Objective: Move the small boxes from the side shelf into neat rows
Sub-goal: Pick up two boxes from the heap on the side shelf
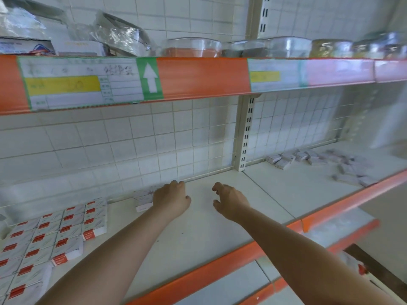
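Reaching over the white metal shelf (198,227), our left hand (170,200) curled against small white cardboard boxes (143,200), grip unclear; our right hand (230,200) hung loosely curled, empty, beside red-striped rows (55,236).

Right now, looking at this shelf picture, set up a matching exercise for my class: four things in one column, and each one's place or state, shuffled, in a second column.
Things
1. red-and-white boxes
2. loose pale boxes
3. left hand
4. clear jars

Places or states
A. on the upper shelf
B. scattered on the right shelf section
C. in neat rows at far left
D. against a small stack of boxes near the back wall

Pairs: 1-C, 2-B, 3-D, 4-A
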`<action>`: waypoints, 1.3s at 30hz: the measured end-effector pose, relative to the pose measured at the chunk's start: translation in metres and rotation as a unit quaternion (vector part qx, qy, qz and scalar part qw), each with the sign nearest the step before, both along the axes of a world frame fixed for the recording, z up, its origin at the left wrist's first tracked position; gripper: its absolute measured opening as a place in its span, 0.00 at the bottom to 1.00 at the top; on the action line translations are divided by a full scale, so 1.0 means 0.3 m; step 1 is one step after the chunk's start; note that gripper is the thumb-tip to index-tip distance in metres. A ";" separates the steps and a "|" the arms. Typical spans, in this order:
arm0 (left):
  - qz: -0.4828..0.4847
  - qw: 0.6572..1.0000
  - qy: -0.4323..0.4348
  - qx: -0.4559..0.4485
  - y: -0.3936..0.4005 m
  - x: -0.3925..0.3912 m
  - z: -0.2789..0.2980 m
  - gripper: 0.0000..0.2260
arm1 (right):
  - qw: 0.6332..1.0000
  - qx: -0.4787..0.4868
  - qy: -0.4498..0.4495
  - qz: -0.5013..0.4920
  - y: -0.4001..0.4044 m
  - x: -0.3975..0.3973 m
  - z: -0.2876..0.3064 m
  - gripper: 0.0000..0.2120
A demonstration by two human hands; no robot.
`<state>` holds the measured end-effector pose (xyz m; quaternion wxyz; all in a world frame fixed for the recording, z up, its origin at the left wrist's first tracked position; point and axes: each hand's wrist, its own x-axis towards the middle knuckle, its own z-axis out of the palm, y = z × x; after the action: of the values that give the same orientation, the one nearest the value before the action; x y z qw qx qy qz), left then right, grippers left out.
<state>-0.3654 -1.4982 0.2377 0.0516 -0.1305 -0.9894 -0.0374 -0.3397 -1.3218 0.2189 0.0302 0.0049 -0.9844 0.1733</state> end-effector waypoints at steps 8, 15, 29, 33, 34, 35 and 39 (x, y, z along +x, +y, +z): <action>-0.049 0.999 0.004 -0.004 0.182 0.042 0.008 0.13 | 1.000 0.013 0.003 -0.023 0.176 0.089 0.027 0.21; -0.061 0.998 -0.015 -0.017 0.384 0.091 0.017 0.13 | 0.999 0.024 -0.028 -0.015 0.381 0.158 0.030 0.24; -0.065 0.998 -0.020 0.001 0.938 0.183 0.025 0.13 | 0.999 0.034 -0.021 -0.014 0.916 0.266 0.064 0.24; -0.074 0.997 -0.023 -0.003 1.077 0.191 0.020 0.14 | 0.999 0.033 -0.021 -0.027 1.046 0.286 0.063 0.23; -0.077 0.997 -0.023 -0.004 1.109 0.191 0.019 0.14 | 0.999 0.032 -0.021 -0.030 1.075 0.290 0.062 0.23; -0.081 0.996 -0.022 -0.004 1.139 0.189 0.019 0.14 | 0.999 0.032 -0.021 -0.032 1.103 0.292 0.061 0.23; -0.101 0.995 -0.024 0.001 1.242 0.168 0.011 0.13 | 0.998 0.032 -0.026 -0.050 1.203 0.281 0.054 0.23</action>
<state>-0.3150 -1.1256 0.2410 0.0238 -0.2288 -0.9721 -0.0464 -0.2555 -0.9609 0.2352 0.0131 -0.0477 -0.9889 0.1400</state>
